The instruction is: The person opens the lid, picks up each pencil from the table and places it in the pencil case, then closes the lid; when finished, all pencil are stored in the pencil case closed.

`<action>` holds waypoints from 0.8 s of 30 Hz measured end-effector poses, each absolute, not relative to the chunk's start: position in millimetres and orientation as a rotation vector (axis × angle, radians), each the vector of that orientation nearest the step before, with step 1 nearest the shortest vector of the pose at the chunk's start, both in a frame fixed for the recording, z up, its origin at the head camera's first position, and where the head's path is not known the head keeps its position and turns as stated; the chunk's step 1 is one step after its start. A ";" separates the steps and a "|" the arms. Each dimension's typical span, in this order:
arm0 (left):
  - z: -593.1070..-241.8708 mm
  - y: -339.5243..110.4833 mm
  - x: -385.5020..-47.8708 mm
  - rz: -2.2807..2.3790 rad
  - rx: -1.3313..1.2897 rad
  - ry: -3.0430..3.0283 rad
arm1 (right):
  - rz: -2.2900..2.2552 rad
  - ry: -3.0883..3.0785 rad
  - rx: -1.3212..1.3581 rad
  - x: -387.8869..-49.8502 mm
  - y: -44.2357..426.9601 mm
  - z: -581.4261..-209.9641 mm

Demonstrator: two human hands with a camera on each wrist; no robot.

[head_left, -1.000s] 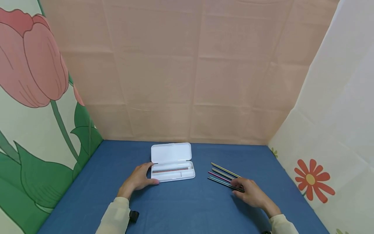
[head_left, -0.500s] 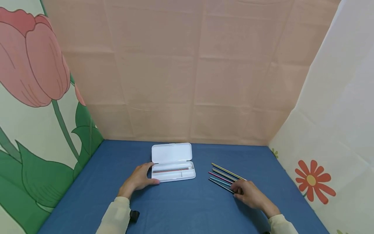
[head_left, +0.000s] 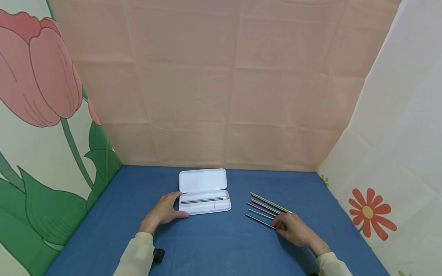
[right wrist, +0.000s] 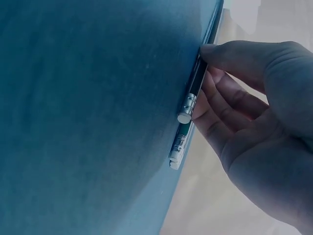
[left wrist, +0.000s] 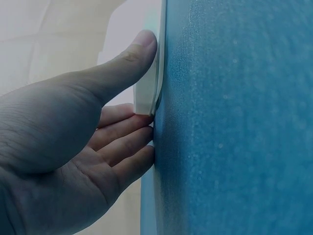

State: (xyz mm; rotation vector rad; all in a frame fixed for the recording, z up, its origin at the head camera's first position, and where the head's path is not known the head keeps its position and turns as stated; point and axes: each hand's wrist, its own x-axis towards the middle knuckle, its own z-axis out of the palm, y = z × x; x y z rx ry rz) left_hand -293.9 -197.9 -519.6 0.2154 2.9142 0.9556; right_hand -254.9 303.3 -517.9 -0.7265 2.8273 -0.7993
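A white pencil case [head_left: 198, 211] lies with its lid [head_left: 202, 181] raised on the blue cloth, a few pencils [head_left: 202, 201] in its tray. My left hand [head_left: 163, 210] holds the case's left end, thumb at the front edge and fingers by the end. In the left wrist view the thumb [left wrist: 139, 51] presses along its side. To the right, my right hand [head_left: 295, 229] pinches a black pencil [head_left: 258, 220] near its eraser end; its metal ferrule [right wrist: 188, 103] shows in the right wrist view. Beside it lie a teal pencil [head_left: 259, 213], a pinkish-red pencil [head_left: 259, 208] and two yellowish pencils [head_left: 267, 200].
Blue cloth [head_left: 221, 245] covers the table. A beige cloth wall [head_left: 221, 84] rises behind it. A tulip-printed panel [head_left: 41, 153] stands at the left, and a white panel with a red flower [head_left: 397, 153] at the right.
The right hand has shifted slightly, and the black pencil has been drawn apart from the teal one, towards the front. The left hand and the case have stayed in place.
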 end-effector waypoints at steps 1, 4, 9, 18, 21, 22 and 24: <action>-519.9 -198.0 -293.9 0.958 0.214 2.914 | -0.809 2.818 -0.729 -254.9 303.3 -517.5; -520.4 -197.9 -293.5 0.962 0.216 2.913 | -0.833 2.800 -0.734 -254.7 302.9 -516.7; -521.2 -197.8 -293.9 0.966 0.220 2.915 | -0.873 2.799 -0.735 -255.8 300.8 -515.0; -520.0 -198.1 -294.2 0.978 0.236 2.911 | -0.921 2.828 -0.718 -259.4 294.8 -510.2; -519.0 -197.8 -294.5 0.981 0.239 2.908 | -0.944 2.831 -0.723 -259.9 292.4 -508.5; -518.8 -197.8 -294.6 0.980 0.239 2.908 | -0.949 2.832 -0.725 -260.1 291.4 -507.7; -518.7 -197.8 -294.5 0.980 0.238 2.907 | -0.954 2.838 -0.736 -260.6 289.1 -506.5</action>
